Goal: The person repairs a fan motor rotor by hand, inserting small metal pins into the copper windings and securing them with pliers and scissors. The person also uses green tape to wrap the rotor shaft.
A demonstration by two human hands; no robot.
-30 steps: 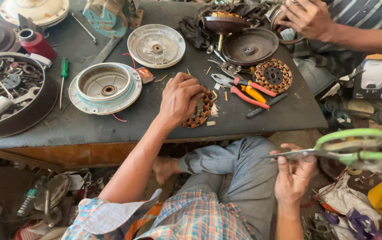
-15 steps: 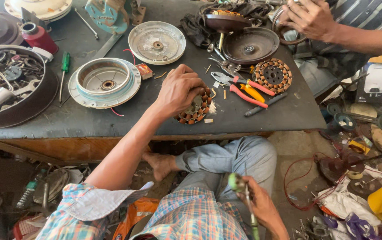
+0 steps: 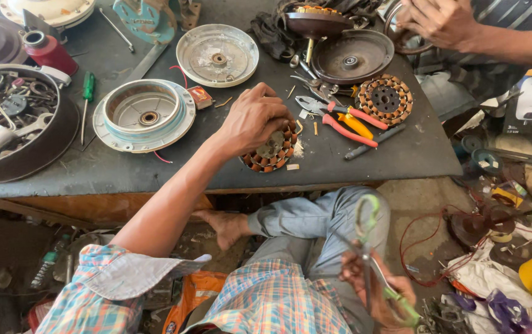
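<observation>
**Inspector A:** What are the hands doing?

**Inspector B:** The left hand [image 3: 250, 120] is lying palm-down over a round copper-wound stator [image 3: 272, 151] near the front edge of the dark workbench [image 3: 402, 154], fingers curled around it and gripping. The right hand [image 3: 374, 291] is hanging low below the bench, over the lap, closed around green-handled scissors [image 3: 371, 260]; it is motion-blurred, so the finger placement is unclear.

**Inspector A:** Containers?

**Inspector B:** At the left edge a dark round bowl-shaped housing [image 3: 43, 151] is holding a jumble of loose metal parts, rings, wire and a wrench-like piece. Right of it a pale fan housing [image 3: 145, 114] is sitting open side up, showing only its central bearing. Farther back a flat round cover plate [image 3: 216, 54] is lying beside it, also bare inside. A red can [image 3: 46, 52] is standing at far left; its contents are not visible.

**Inspector A:** Tools near the stator?

**Inspector B:** Red-handled pliers [image 3: 340, 120] are lying just right of the left hand, and a second stator [image 3: 385, 99] is sitting beyond them. A green screwdriver [image 3: 87, 93] is lying between the bowl and the pale housing.

**Inspector A:** Anyone else?

**Inspector B:** Another person's hand [image 3: 439, 21] is working at the far right corner, fingers bent around a dark ring.
</observation>
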